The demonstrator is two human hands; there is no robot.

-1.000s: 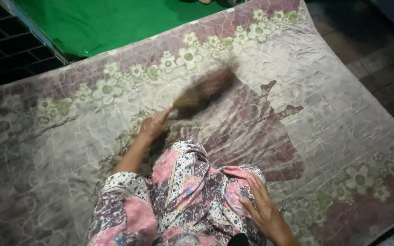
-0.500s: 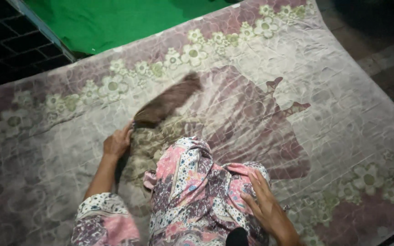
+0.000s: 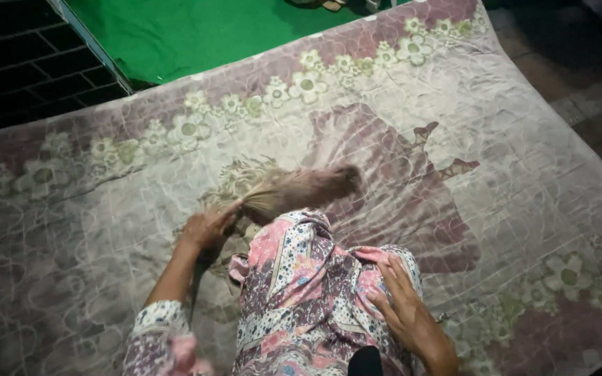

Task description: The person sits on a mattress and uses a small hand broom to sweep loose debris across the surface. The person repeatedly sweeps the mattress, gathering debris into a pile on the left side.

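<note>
One left hand (image 3: 207, 226) grips one broom (image 3: 301, 189) over one floral mat (image 3: 510, 174); the right hand (image 3: 402, 306) lies spread on patterned cloth (image 3: 294, 278).

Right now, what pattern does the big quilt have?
Cream and mauve quilt with a band of pale flowers along its edge, seen in the head view.

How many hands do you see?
2: the left hand grips a brown bristly hand broom on the flowery quilted mat; the right hand rests on the floral-clothed knee.

Left hand (image 3: 205, 228) grips blurred broom (image 3: 301, 189) over floral mat (image 3: 524, 174).
</note>
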